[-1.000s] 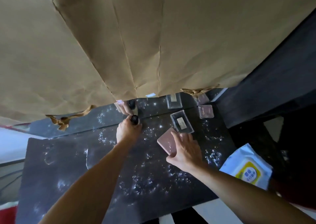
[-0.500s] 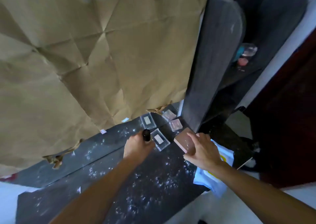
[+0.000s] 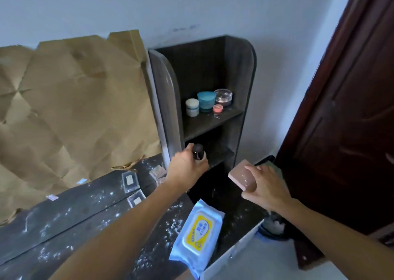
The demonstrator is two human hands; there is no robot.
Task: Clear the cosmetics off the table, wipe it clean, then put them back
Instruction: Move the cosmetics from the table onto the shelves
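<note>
My left grip clamps a black-capped bottle, my right grip pinches a pink compact; either could clip the shelf unit and drop.

A dark-capped bottle stands upright in the left hand, a pink square compact sits tilted in the right hand, while a clear case and a second clear case lie flat on the dark, powder-speckled counter.

Head camera (single view) looks forward-down, close over table, facing shelf.
</note>
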